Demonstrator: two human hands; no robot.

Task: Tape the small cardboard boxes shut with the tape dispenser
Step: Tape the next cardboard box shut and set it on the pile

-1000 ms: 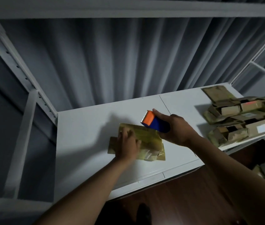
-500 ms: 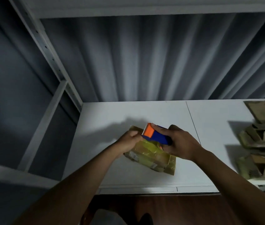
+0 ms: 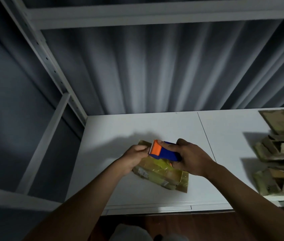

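A small flat cardboard box point(image 3: 160, 173), shiny with tape, lies on the white shelf point(image 3: 113, 133) in front of me. Above it my right hand point(image 3: 190, 159) grips a blue tape dispenser point(image 3: 164, 150) with an orange head and a toothed blade pointing left. My left hand point(image 3: 136, 153) is at the blade end with thumb and fingers pinched together, apparently on the tape end; the tape itself is too clear to see. Both hands hide the box's far part.
A heap of flattened and open cardboard boxes point(image 3: 280, 153) fills the shelf's right end. A white upright post point(image 3: 54, 70) and crossbar frame the shelf at left. A grey curtain hangs behind. The shelf's front edge point(image 3: 155, 208) is near me, wooden floor below.
My left hand has left the top of the box and come up to the dispenser's blade. The dispenser has dropped closer over the box. The view has shifted left.
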